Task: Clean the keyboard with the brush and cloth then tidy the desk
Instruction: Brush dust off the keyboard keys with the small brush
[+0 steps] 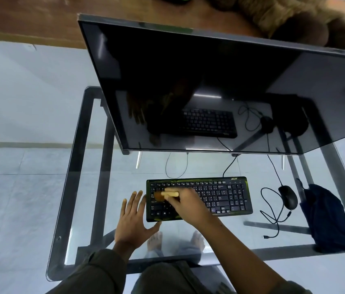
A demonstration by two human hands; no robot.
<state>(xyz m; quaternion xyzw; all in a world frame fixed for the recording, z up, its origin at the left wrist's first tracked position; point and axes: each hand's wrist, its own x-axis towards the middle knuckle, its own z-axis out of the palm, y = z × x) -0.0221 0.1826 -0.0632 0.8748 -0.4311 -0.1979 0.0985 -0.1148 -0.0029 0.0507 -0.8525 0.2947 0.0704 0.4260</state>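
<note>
Keyboard (226, 194): brush applied at left key block

1. Position. The black keyboard lies flat on the glass desk (103, 198), in front of the dark monitor (209, 81), its cable running back under the screen.
2. Right hand (185, 201). Fingers are curled around the wooden handle of the brush (170, 194). The bristles rest on the keys at the keyboard's left end.
3. Left hand (134, 221). Released, fingers straight and spread, palm down on the glass just beside the keyboard's left edge. The thumb is at the front-left corner.
4. Other items. A wired mouse (288, 197) sits right of the keyboard. The dark blue cloth (328, 219) lies crumpled near the desk's right edge.
</note>
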